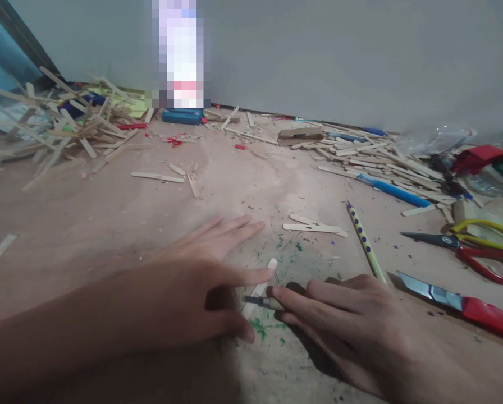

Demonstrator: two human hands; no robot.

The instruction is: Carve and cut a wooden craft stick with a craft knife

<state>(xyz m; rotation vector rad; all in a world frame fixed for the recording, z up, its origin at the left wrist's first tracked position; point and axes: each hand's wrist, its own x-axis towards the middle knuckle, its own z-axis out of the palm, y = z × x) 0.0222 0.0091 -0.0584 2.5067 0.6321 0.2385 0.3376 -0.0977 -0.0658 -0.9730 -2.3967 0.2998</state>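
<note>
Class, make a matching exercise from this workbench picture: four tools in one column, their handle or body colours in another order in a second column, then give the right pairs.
Column one:
1. knife
2. pen
3. pencil
4. scissors

Column two:
A. pale yellow with purple dots
B. red and yellow handles
C. blue
D. red handle, bare blade

Pairs: 1-D, 2-C, 3-A, 4-B
</note>
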